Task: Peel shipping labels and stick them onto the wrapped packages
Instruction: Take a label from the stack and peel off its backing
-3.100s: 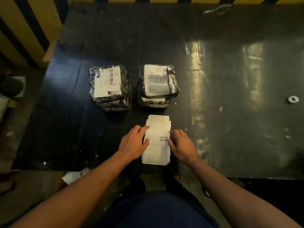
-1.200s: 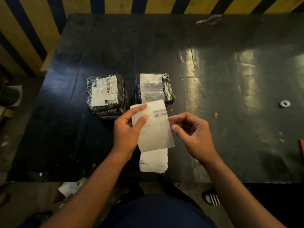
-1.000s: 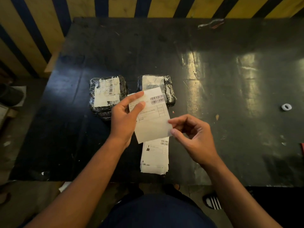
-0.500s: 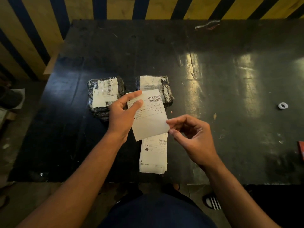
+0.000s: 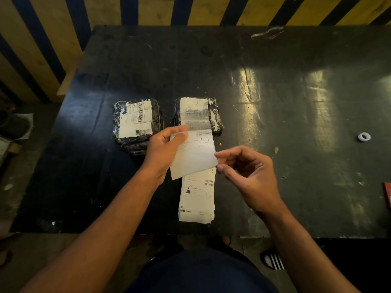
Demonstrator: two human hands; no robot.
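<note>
Shipping label (image 5: 193, 157): thin sheet on backing, likely very light and limp, prone to curl and stick to itself once peeled. Best taken at a corner or edge, pinch only.

Left hand (image 5: 164, 152) grips the label's left edge, thumb on the face, fingers curled behind; the sheet is held above the counter (image 5: 275, 102).

Right hand (image 5: 247, 172), at 3 o'clock of the label, fingers curled, thumb and forefinger nipping the lower right corner, probably starting the peel.

Label stack (image 5: 197, 199) lies at 6 o'clock beneath. Two wrapped packages (image 5: 137, 121) sit side by side at 12 o'clock, each already bearing paper.
</note>
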